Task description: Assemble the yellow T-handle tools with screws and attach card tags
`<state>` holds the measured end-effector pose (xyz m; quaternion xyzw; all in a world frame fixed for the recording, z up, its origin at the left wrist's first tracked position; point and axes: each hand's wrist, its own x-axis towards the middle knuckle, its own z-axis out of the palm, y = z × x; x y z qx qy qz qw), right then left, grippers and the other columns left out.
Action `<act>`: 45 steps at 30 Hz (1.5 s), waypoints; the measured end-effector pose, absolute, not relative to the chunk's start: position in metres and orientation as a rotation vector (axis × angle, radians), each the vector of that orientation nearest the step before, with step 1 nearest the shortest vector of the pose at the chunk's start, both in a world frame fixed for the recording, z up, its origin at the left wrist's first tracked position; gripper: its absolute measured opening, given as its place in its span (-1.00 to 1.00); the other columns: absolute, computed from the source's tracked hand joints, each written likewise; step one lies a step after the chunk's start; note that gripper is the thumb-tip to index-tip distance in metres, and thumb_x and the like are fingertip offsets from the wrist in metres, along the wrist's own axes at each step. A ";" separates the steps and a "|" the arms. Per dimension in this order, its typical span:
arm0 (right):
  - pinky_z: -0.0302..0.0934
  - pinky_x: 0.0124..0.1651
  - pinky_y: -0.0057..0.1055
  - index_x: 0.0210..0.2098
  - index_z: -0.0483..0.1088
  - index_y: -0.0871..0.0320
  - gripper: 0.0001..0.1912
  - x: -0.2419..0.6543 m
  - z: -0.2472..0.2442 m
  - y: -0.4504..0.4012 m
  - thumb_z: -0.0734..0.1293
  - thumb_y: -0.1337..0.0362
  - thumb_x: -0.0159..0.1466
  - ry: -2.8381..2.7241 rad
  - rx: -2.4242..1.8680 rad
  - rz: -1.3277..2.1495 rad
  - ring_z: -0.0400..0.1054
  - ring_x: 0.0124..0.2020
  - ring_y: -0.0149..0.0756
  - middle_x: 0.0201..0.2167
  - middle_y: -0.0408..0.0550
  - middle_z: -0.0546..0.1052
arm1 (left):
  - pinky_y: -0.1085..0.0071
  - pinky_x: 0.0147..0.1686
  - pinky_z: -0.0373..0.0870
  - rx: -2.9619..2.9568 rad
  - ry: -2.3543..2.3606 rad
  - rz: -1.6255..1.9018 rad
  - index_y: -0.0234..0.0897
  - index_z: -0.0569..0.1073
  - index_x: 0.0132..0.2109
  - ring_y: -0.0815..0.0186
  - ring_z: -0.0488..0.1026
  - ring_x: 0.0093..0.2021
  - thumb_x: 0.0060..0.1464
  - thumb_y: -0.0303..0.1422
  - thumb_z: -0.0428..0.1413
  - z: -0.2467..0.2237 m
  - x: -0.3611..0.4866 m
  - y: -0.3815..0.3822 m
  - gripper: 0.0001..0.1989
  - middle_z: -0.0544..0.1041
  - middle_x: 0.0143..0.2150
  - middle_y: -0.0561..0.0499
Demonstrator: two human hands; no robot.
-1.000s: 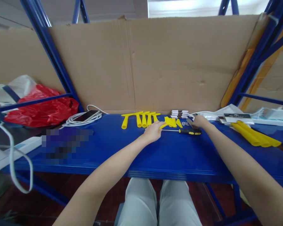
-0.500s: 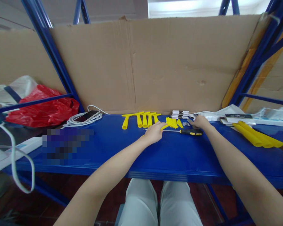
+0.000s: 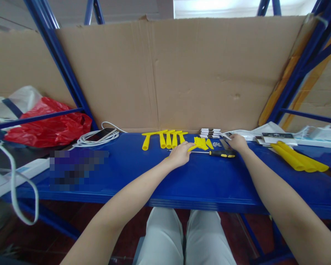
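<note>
My left hand (image 3: 180,154) is closed around a yellow plastic handle (image 3: 192,148), most of which its fingers hide. Just beyond lie flat yellow pieces (image 3: 200,142) and a small pile of screws (image 3: 216,144). My right hand (image 3: 238,142) reaches to the back of the blue table, its fingertips pinched together beside a thin grey flat strip (image 3: 226,145); what they grip is too small to make out. In front of both hands lies a screwdriver (image 3: 222,153) with a black and yellow grip. Several yellow T-shaped handles (image 3: 168,140) stand in a row left of my left hand.
Small white boxes (image 3: 210,132) are stacked against the cardboard wall (image 3: 209,73). Yellow tubes (image 3: 298,157) lie at the right, near white packets (image 3: 278,138). On the left are a phone (image 3: 101,134), a coiled white cable (image 3: 84,141) and a red plastic bag (image 3: 51,123).
My right hand has shifted slightly to the right, showing more of the grey strip. My left hand stays about where it was, still holding the yellow handle.
</note>
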<state>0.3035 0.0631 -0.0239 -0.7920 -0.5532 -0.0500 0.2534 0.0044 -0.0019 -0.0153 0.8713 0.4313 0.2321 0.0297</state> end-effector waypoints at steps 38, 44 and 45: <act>0.26 -0.43 -0.53 -0.38 0.47 0.20 -0.84 0.206 0.007 0.021 0.38 0.43 0.00 -1.806 -1.196 0.721 0.36 -0.51 -0.44 -0.53 -0.15 0.51 | 0.25 0.05 0.35 2.674 1.486 0.642 -0.20 0.22 0.27 0.18 0.40 0.04 0.14 -0.51 -0.04 -0.014 0.002 -0.002 -0.46 0.38 0.04 -0.12; 0.24 -0.45 -0.54 -0.43 0.44 0.20 -0.85 0.205 0.001 0.025 0.41 0.46 -0.03 -1.738 -1.247 0.838 0.34 -0.56 -0.46 -0.60 -0.20 0.47 | 0.27 0.06 0.33 2.660 1.513 0.629 -0.21 0.19 0.29 0.19 0.37 0.08 0.16 -0.50 -0.06 -0.013 0.002 -0.005 -0.46 0.36 0.07 -0.12; 0.23 -0.48 -0.54 -0.43 0.43 0.20 -0.85 0.205 0.000 0.025 0.41 0.46 -0.02 -1.723 -1.261 0.855 0.32 -0.58 -0.47 -0.61 -0.20 0.46 | 0.27 0.06 0.33 2.659 1.511 0.633 -0.21 0.19 0.29 0.19 0.36 0.08 0.16 -0.50 -0.06 -0.013 0.002 -0.005 -0.46 0.35 0.08 -0.12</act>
